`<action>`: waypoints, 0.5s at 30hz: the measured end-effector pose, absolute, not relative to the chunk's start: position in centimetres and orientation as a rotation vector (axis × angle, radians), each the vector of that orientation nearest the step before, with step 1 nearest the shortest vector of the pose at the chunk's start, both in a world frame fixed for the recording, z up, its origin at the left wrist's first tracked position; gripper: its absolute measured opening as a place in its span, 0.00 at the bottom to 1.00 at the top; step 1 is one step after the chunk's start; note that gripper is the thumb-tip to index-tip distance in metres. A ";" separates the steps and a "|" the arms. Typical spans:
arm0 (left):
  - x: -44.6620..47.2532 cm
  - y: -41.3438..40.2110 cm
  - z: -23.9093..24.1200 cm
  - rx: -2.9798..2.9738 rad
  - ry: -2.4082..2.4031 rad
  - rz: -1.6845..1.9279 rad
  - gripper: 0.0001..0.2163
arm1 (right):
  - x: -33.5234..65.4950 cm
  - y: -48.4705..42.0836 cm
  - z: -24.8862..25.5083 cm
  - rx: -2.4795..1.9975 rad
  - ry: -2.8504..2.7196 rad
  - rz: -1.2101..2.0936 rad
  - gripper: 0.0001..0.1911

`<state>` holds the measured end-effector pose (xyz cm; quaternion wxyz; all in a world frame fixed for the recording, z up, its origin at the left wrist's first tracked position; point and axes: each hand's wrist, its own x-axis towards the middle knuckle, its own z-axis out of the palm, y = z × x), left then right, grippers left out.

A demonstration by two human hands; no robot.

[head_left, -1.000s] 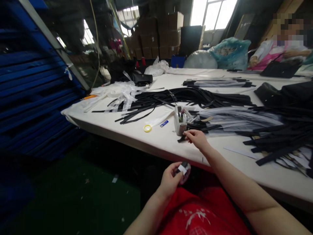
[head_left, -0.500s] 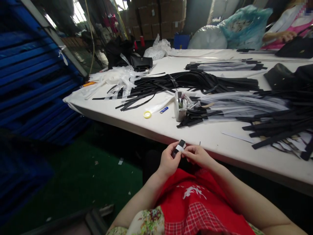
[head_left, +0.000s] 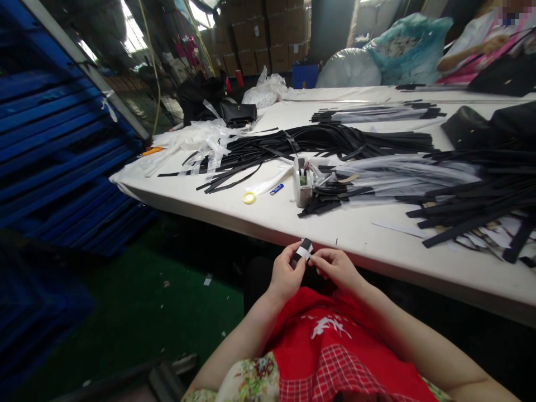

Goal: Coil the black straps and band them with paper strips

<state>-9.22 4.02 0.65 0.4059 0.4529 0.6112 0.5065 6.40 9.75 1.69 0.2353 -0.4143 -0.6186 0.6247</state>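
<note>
My left hand is closed around a small black piece, which has a dark, smooth top and a white band across its middle. My right hand has thumb and forefinger pinched at the right edge of that band; the fingers hide exactly what they grip. Both hands are over my lap, just in front of the table edge. On the table beyond them stands a small whitish tape dispenser. A yellow ring and a blue battery-like cylinder lie left of it.
A white-covered table bears long black strips, clear plastic sleeves and black bags. Blue pallets are stacked at left. At the far right sits another person, near a teal plastic bag.
The whole view has shifted slightly. My hands hold nearly the same pose, with the small black piece still in the left and the right fingers at its white band.
</note>
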 end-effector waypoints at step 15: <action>-8.7 4.4 1.6 1.194 1.727 1.404 0.14 | 5.1 9.7 1.0 -1.031 -1.447 1.975 0.20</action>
